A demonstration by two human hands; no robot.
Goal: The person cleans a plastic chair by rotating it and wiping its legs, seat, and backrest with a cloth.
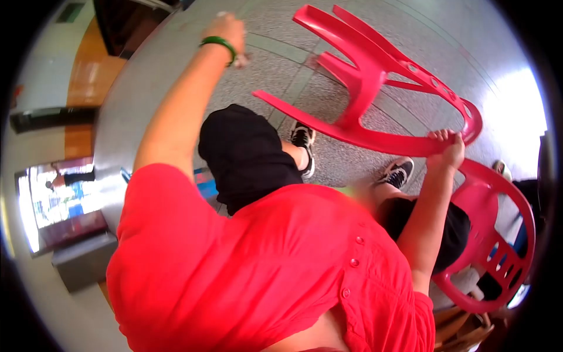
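Observation:
A red plastic chair [366,82] lies tipped over, its legs pointing toward the upper left and its slotted, rounded back at the lower right. My right hand [447,151] is closed round the chair's edge, between legs and back. Away from the chair, at the upper left, my left hand [227,34] is raised over the floor, with a green bangle [218,41] at its wrist. Its fingers look curled but blurred; small pale bits show at both sides of it, too unclear to name.
My shoes [302,141] stand on the grey speckled floor [270,70] below the chair. Another person's shoe [502,170] and dark clothing are at the right edge. A lit screen [58,190] and a grey box [85,261] are at the left. Wooden furniture [463,334] is at the lower right.

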